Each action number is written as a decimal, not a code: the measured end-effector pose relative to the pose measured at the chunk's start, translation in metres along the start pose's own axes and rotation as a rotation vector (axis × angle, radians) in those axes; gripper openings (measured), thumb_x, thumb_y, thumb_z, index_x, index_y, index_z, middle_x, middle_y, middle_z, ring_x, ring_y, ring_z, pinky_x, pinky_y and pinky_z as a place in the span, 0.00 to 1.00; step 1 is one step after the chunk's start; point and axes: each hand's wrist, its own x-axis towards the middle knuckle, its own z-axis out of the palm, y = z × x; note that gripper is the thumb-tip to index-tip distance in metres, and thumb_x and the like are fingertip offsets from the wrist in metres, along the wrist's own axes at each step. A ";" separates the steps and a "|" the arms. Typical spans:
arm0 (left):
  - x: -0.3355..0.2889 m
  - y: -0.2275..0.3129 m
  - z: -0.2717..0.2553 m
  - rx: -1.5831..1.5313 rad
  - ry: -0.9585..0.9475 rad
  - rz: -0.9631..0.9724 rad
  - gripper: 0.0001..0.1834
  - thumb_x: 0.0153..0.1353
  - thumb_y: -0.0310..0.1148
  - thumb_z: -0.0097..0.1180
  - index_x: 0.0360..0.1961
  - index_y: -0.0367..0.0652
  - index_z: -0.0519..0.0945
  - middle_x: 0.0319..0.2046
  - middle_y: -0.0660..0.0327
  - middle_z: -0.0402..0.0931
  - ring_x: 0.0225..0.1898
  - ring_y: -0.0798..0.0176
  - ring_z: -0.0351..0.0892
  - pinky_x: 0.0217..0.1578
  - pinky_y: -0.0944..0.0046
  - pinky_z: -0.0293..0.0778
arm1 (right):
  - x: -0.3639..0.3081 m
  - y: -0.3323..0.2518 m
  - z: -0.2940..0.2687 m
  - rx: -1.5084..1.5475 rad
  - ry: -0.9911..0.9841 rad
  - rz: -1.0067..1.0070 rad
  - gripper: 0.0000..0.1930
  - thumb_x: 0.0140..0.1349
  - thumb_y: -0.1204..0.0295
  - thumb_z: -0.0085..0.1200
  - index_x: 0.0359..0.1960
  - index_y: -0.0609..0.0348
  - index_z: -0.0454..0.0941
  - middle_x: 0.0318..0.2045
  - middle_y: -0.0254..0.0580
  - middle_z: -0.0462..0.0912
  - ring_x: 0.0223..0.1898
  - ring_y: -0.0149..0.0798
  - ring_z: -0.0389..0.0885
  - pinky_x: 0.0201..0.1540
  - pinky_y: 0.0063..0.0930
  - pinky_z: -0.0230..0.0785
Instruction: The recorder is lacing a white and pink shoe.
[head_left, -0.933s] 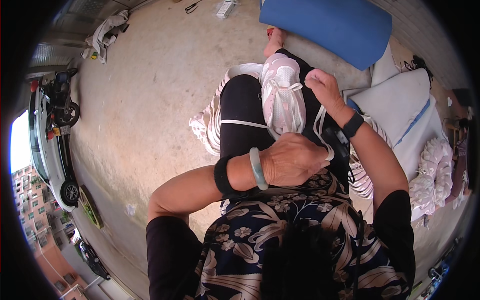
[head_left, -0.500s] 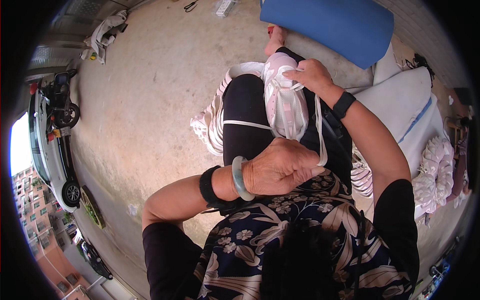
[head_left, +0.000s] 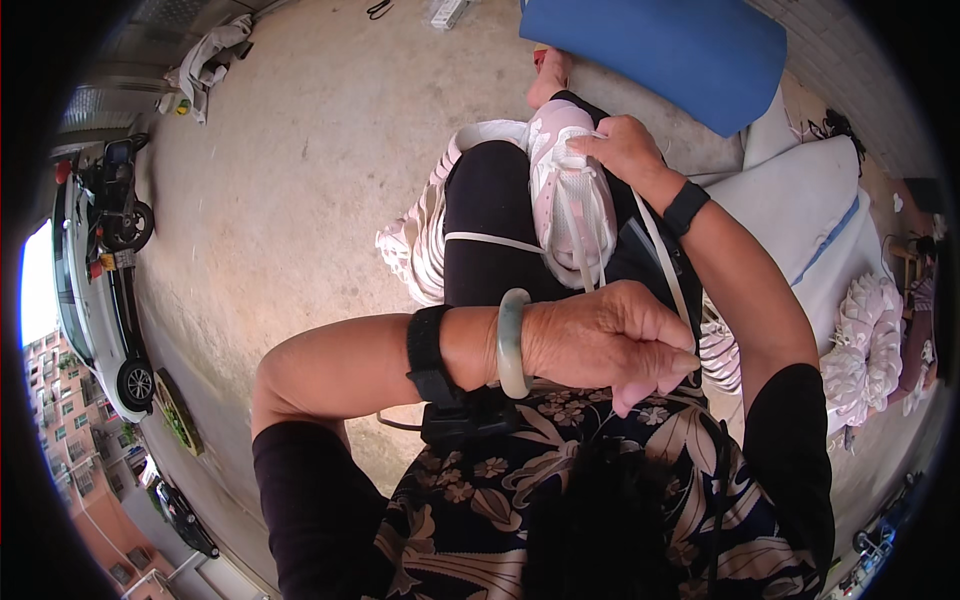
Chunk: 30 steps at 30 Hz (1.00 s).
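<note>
A pale pink and white sneaker upper (head_left: 572, 215) lies on my lap between my black-trousered thighs. My right hand (head_left: 625, 150) is closed on its far right side, thumb and fingers pinching near the opening. Lower down, my left hand (head_left: 620, 340) is closed in a pinch and holds a white shoelace (head_left: 655, 245), drawn taut from the upper toward me. Other lace strands hang from the upper's near end, partly hidden behind my left hand. A thin white cord (head_left: 490, 238) crosses my left thigh.
Stacked pink and white uppers (head_left: 415, 235) lie beside my left leg, and more uppers (head_left: 865, 345) sit at the right. A blue sheet (head_left: 655, 55) is ahead and a white sheet (head_left: 800, 215) at right. A motorcycle (head_left: 125, 205) and white car (head_left: 95, 290) stand far left.
My left hand has moved right and slightly toward me, pulling the lace along. My right hand stays at the upper, which has tilted slightly.
</note>
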 end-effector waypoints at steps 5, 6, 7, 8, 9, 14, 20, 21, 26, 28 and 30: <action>0.005 0.002 0.013 -0.220 -0.067 -0.197 0.16 0.65 0.35 0.43 0.26 0.34 0.73 0.12 0.66 0.66 0.14 0.73 0.69 0.18 0.74 0.69 | 0.003 -0.011 -0.006 -0.078 -0.167 0.125 0.27 0.41 0.48 0.56 0.30 0.64 0.79 0.30 0.50 0.80 0.35 0.47 0.79 0.37 0.36 0.70; 0.006 0.000 0.014 -0.218 -0.094 -0.208 0.16 0.65 0.36 0.42 0.26 0.34 0.73 0.12 0.66 0.66 0.13 0.73 0.69 0.18 0.74 0.70 | 0.002 -0.012 -0.006 -0.079 -0.168 0.122 0.27 0.41 0.48 0.56 0.30 0.64 0.79 0.30 0.50 0.80 0.35 0.47 0.79 0.37 0.36 0.70; 0.005 0.001 0.015 -0.217 -0.091 -0.206 0.16 0.65 0.36 0.42 0.26 0.34 0.73 0.12 0.66 0.66 0.13 0.73 0.69 0.18 0.74 0.70 | 0.001 -0.014 -0.006 -0.075 -0.158 0.121 0.27 0.42 0.48 0.56 0.30 0.64 0.79 0.30 0.51 0.80 0.36 0.47 0.79 0.37 0.35 0.70; 0.006 0.002 0.016 -0.214 -0.098 -0.218 0.16 0.65 0.36 0.42 0.26 0.34 0.73 0.12 0.66 0.66 0.13 0.72 0.69 0.18 0.74 0.69 | 0.000 -0.012 -0.005 -0.070 -0.142 0.125 0.27 0.42 0.48 0.56 0.30 0.63 0.80 0.31 0.51 0.80 0.36 0.48 0.79 0.38 0.35 0.70; 0.007 0.003 0.016 -0.212 -0.105 -0.230 0.16 0.65 0.36 0.42 0.26 0.34 0.73 0.12 0.66 0.66 0.13 0.72 0.69 0.18 0.74 0.69 | -0.001 -0.009 -0.003 -0.068 -0.137 0.125 0.27 0.42 0.48 0.56 0.30 0.63 0.80 0.31 0.51 0.80 0.36 0.48 0.79 0.38 0.35 0.70; 0.009 0.006 0.019 0.047 -0.130 -0.141 0.15 0.64 0.34 0.44 0.24 0.36 0.71 0.12 0.65 0.65 0.16 0.72 0.69 0.18 0.72 0.66 | -0.007 0.011 -0.003 0.177 -0.032 -0.018 0.20 0.50 0.57 0.57 0.19 0.65 0.75 0.14 0.35 0.71 0.18 0.27 0.65 0.22 0.27 0.59; -0.003 0.009 0.025 0.716 -0.122 0.323 0.09 0.54 0.25 0.50 0.20 0.36 0.65 0.15 0.53 0.65 0.22 0.46 0.70 0.21 0.56 0.64 | -0.064 0.011 -0.020 0.482 -0.094 -0.006 0.14 0.53 0.65 0.54 0.21 0.66 0.74 0.14 0.31 0.69 0.20 0.23 0.62 0.22 0.25 0.58; -0.005 0.008 0.027 0.716 -0.125 0.321 0.09 0.54 0.25 0.50 0.20 0.36 0.65 0.15 0.53 0.65 0.22 0.46 0.70 0.21 0.56 0.64 | -0.074 0.014 -0.021 0.505 -0.157 -0.042 0.14 0.54 0.66 0.54 0.21 0.66 0.73 0.13 0.30 0.68 0.20 0.22 0.61 0.22 0.24 0.57; -0.011 0.001 0.027 0.805 -0.119 0.349 0.09 0.50 0.24 0.51 0.19 0.37 0.65 0.15 0.54 0.65 0.22 0.47 0.70 0.22 0.55 0.65 | -0.111 0.021 -0.025 0.537 -0.451 -0.085 0.09 0.59 0.71 0.51 0.27 0.65 0.75 0.21 0.25 0.71 0.26 0.19 0.64 0.30 0.16 0.61; -0.012 0.002 0.027 0.799 -0.107 0.353 0.08 0.50 0.24 0.51 0.19 0.37 0.65 0.15 0.54 0.65 0.22 0.47 0.70 0.22 0.55 0.65 | -0.119 0.021 -0.021 0.521 -0.475 -0.136 0.06 0.57 0.74 0.52 0.30 0.66 0.75 0.22 0.26 0.72 0.27 0.18 0.66 0.30 0.16 0.63; -0.013 0.001 0.026 0.790 -0.098 0.360 0.08 0.50 0.24 0.52 0.20 0.37 0.65 0.15 0.54 0.65 0.22 0.47 0.70 0.22 0.55 0.65 | -0.124 0.010 -0.020 0.494 -0.460 -0.171 0.06 0.56 0.75 0.53 0.30 0.66 0.75 0.22 0.27 0.73 0.27 0.18 0.66 0.29 0.16 0.64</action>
